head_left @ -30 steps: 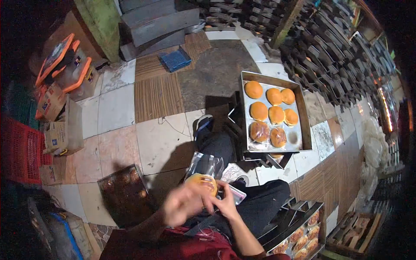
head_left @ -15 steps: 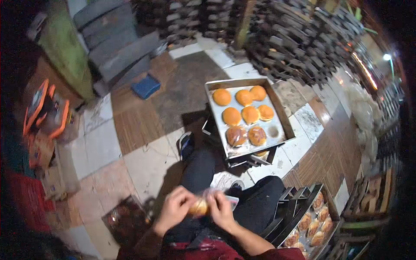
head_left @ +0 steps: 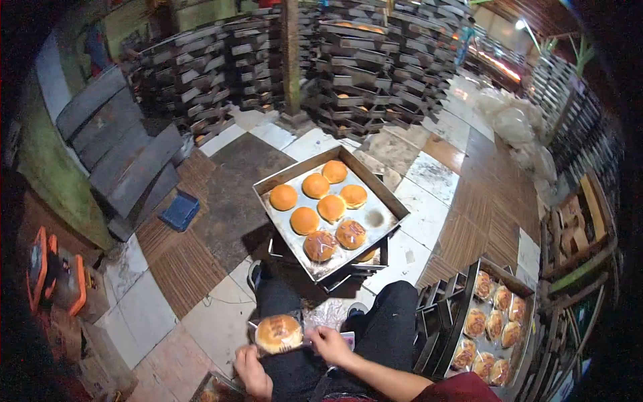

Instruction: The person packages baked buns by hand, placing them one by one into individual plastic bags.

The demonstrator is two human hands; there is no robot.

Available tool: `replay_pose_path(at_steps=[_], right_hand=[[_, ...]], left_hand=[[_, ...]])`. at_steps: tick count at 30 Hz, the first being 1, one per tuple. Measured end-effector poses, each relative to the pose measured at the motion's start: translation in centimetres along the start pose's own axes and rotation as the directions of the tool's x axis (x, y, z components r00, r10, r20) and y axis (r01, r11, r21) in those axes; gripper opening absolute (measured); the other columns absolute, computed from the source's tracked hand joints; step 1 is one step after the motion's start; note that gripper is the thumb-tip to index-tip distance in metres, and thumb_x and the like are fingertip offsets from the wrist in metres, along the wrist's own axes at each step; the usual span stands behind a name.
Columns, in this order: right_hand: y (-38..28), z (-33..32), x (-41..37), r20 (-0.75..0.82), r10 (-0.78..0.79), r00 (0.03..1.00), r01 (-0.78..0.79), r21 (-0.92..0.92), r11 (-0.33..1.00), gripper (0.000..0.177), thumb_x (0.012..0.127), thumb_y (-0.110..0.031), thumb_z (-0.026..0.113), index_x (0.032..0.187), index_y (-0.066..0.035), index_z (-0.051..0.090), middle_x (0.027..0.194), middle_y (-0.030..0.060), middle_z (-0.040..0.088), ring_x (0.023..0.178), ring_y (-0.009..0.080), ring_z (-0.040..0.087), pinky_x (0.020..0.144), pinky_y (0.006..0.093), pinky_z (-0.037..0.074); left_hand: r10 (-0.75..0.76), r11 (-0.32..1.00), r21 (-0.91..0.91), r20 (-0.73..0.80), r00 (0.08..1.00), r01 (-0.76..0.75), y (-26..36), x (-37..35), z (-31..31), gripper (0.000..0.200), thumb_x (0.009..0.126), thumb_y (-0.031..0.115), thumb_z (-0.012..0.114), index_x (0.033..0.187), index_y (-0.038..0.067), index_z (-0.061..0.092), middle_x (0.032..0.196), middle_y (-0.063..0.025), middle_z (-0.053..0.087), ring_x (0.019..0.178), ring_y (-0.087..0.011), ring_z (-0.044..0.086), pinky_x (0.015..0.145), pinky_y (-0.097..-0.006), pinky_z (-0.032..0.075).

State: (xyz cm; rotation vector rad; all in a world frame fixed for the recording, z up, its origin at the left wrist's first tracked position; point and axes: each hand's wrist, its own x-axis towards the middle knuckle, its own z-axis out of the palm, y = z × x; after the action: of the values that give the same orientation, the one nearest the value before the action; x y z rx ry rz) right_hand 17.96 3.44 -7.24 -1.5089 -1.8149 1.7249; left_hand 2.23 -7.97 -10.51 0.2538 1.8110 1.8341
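A glazed round bun (head_left: 278, 333) in a clear plastic bag hangs over my lap, its browned, marked top facing up. My right hand (head_left: 331, 346) is closed in a pinch on the bag's twisted right end. Beside the bun's lower left, my left hand (head_left: 253, 372) is closed, apparently on the bag's other corner; the fingertips are partly hidden. In front of my knees, a metal tray (head_left: 266, 213) on a stack of trays holds several buns, the nearest two with darker, patterned tops. Clear plastic (head_left: 327, 313) lies between my legs.
To my right, a tray (head_left: 529, 335) of bagged buns rests on other trays. A blue dustpan-like item (head_left: 179, 210) lies on the tiled floor. Tall stacks of dark trays (head_left: 355, 74) line the back. Wooden crates (head_left: 579, 228) stand at the right, orange-handled containers (head_left: 77, 285) at the left.
My view has tilted up and turned right. My hands have moved apart, and the bagged bun, earlier between them and partly covered, now shows whole beyond my left hand.
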Motion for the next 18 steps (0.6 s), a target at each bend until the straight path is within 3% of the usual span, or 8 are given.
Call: replay_pose_path(at_steps=[2, 4, 6, 8, 12, 14, 16, 18], right_hand=[[-0.2, 0.9, -2.6, -0.361, -0.571, 0.737, 0.449, -0.369, 0.814, 0.037, 0.08, -0.03, 0.061, 0.103, -0.001, 0.053, 0.093, 0.0148, 0.054, 0.092, 0.0268, 0.052, 0.079, 0.0369, 0.04], [-6.8, -0.3, -6.3, -0.042, -0.72, 0.693, 0.54, -0.631, 0.557, 0.05, 0.072, -0.033, 0.068, 0.113, -0.011, 0.049, 0.112, 0.0133, 0.047, 0.108, 0.0294, 0.044, 0.095, 0.0443, 0.029], [-6.4, 0.9, -4.7, 0.209, -0.79, 0.576, 0.673, -0.669, 0.314, 0.059, 0.07, -0.033, 0.068, 0.121, -0.016, 0.044, 0.108, 0.0145, 0.051, 0.099, 0.0287, 0.05, 0.088, 0.0438, 0.038], [-6.7, -0.1, 0.5, 0.285, -0.368, 0.885, 0.464, -0.473, 0.749, 0.059, 0.073, -0.032, 0.065, 0.124, -0.015, 0.041, 0.103, 0.018, 0.054, 0.091, 0.0304, 0.056, 0.079, 0.0396, 0.045], [-6.3, -10.8, 8.1, -0.209, -0.419, 0.884, 0.283, -0.475, 0.833, 0.043, 0.07, -0.019, 0.07, 0.105, -0.003, 0.053, 0.089, 0.0186, 0.057, 0.082, 0.0342, 0.057, 0.07, 0.0403, 0.047], [-7.6, -17.5, 6.0, -0.662, -0.684, 0.306, 0.222, -0.649, 0.728, 0.034, 0.073, -0.015, 0.067, 0.1, 0.002, 0.054, 0.091, 0.019, 0.056, 0.079, 0.0343, 0.055, 0.071, 0.0399, 0.045], [-8.1, -21.1, 2.8, -0.655, -0.754, 0.046, 0.011, -0.754, 0.656, 0.031, 0.075, -0.011, 0.064, 0.099, 0.003, 0.053, 0.092, 0.0193, 0.056, 0.082, 0.0343, 0.054, 0.076, 0.0395, 0.043], [-6.0, -19.3, 1.2, -0.654, -0.742, 0.148, 0.095, -0.737, 0.669, 0.03, 0.074, -0.01, 0.064, 0.099, 0.002, 0.054, 0.093, 0.0193, 0.056, 0.085, 0.0343, 0.053, 0.078, 0.0395, 0.042]], left_hand=[[-0.02, 0.996, 0.089, -0.026, 0.999, 0.022, -0.2, -0.9, -0.9, 0.016, 0.081, 0.01, 0.045, 0.085, -0.002, 0.055, 0.069, -0.0058, 0.051, 0.065, -0.0157, 0.05, 0.062, -0.0276, 0.041], [0.381, 0.794, 0.326, 0.391, 0.838, -0.513, 6.9, -3.6, 1.2, 0.022, 0.084, 0.014, 0.043, 0.089, -0.004, 0.054, 0.068, -0.0104, 0.055, 0.065, -0.0194, 0.055, 0.056, -0.031, 0.043], [-0.003, 0.723, 0.654, 0.323, 0.946, -0.221, 10.0, -3.3, 1.5, 0.037, 0.088, 0.026, 0.039, 0.11, -0.003, 0.048, 0.094, -0.0134, 0.059, 0.071, -0.0239, 0.056, 0.058, -0.0273, 0.043], [-0.286, 0.955, 0.068, -0.046, 0.957, 0.289, 11.5, -2.6, 3.5, 0.044, 0.087, 0.033, 0.037, 0.118, 0.001, 0.044, 0.112, -0.01, 0.053, 0.092, -0.0218, 0.052, 0.075, -0.0276, 0.04], [-0.215, 0.976, -0.06, -0.108, 0.971, 0.21, 12.7, -1.6, 3.0, 0.046, 0.086, 0.037, 0.037, 0.119, 0.006, 0.044, 0.121, -0.0061, 0.046, 0.104, -0.0183, 0.042, 0.086, -0.0323, 0.03], [-0.266, 0.964, -0.076, -0.23, 0.936, 0.255, 12.1, -1.5, 2.8, 0.039, 0.087, 0.033, 0.035, 0.115, 0.008, 0.046, 0.107, -0.0051, 0.049, 0.096, -0.0163, 0.044, 0.084, -0.0325, 0.03], [-0.309, 0.95, -0.123, -0.213, 0.927, 0.288, 10.9, -1.5, 2.2, 0.037, 0.087, 0.031, 0.037, 0.114, 0.007, 0.047, 0.104, -0.0044, 0.05, 0.094, -0.016, 0.044, 0.083, -0.0316, 0.031], [-0.349, 0.933, -0.164, -0.189, 0.918, 0.321, 9.7, -1.8, 2.1, 0.035, 0.087, 0.028, 0.039, 0.113, 0.007, 0.047, 0.1, -0.0038, 0.05, 0.092, -0.0157, 0.045, 0.082, -0.0308, 0.031]])
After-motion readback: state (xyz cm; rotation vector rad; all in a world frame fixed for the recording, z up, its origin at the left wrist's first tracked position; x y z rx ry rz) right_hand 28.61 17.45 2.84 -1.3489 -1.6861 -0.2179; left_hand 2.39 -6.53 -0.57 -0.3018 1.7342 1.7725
